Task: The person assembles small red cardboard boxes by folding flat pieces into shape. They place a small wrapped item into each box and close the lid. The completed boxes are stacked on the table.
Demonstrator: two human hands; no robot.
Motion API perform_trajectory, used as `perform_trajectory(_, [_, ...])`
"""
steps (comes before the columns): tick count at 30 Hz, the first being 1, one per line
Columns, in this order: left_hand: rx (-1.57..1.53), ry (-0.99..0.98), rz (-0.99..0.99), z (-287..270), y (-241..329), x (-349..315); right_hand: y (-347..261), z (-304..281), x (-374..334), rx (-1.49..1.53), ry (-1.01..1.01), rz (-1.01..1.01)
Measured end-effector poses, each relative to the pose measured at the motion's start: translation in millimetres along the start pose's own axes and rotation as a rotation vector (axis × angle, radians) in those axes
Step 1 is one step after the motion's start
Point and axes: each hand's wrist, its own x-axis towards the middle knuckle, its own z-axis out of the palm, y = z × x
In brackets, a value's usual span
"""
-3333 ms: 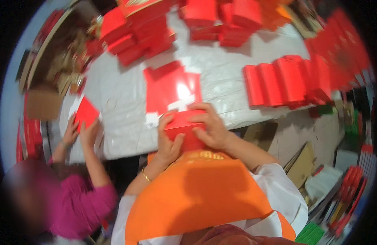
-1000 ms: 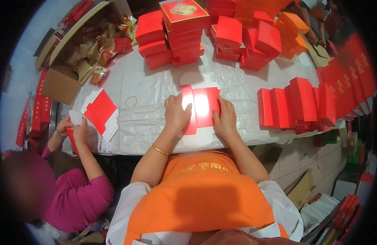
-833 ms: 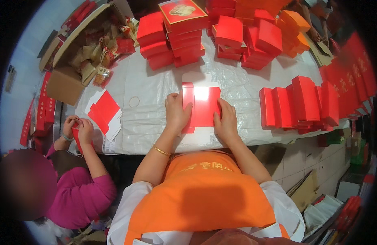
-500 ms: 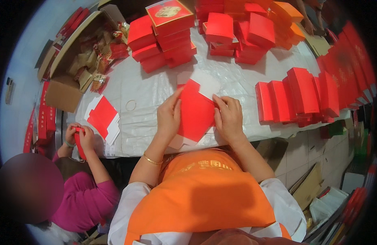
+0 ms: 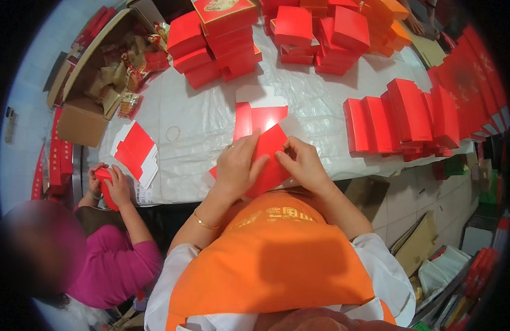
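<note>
In front of my orange apron, a red folding-carton piece is held slanted between both hands. My left hand lies along its left side with the fingers closed over it and the thumb on its red face. On the right edge, my right hand pinches the same carton between thumb and fingertips. Just beyond lies a flat red-and-white carton blank on the white table covering, partly hidden by the held carton and my left hand.
Stacked red boxes stand at the back, with orange ones farther right. A row of red cartons lines the right side. At left are a cardboard box of packets, loose carton blanks and a co-worker's hands holding red card.
The held carton and both hands have come nearer to my body, and the carton is tilted differently. The flat blank beneath is more exposed. The co-worker still handles red card.
</note>
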Motion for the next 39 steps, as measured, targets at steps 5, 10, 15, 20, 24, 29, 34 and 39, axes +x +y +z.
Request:
perform_trajectory(5, [-0.018, -0.030, 0.038, -4, 7, -21, -36, -10, -10, 0.041, -0.159, -0.114])
perform_trajectory(10, [-0.052, -0.126, -0.022, -12, -8, -26, -51, -6, -6, -0.249, -0.041, -0.421])
perform_trajectory(15, [-0.170, 0.180, -0.310, -21, -29, 2, -41, 5, 5, -0.259, 0.317, -0.432])
perform_trajectory(20, [-0.511, 0.224, -0.447, -2, -6, 10, -6, 44, 9, -0.228, 0.264, -0.275])
perform_trajectory(24, [-0.583, 0.349, -0.377, 27, 17, -12, 1, 27, 20, -0.205, 0.335, -0.297])
perform_trajectory(29, [-0.544, 0.139, -0.355, 33, 2, -24, -5, 33, 17, -0.232, 0.426, -0.292])
perform_trajectory(34, [-0.532, 0.028, -0.310, 28, 10, -38, 8, 17, 23, 0.142, 0.312, -0.133])
perform_trajectory(39, [-0.482, 0.033, -0.236, 34, 0, -32, 3, 14, 15, -0.183, 0.393, -0.379])
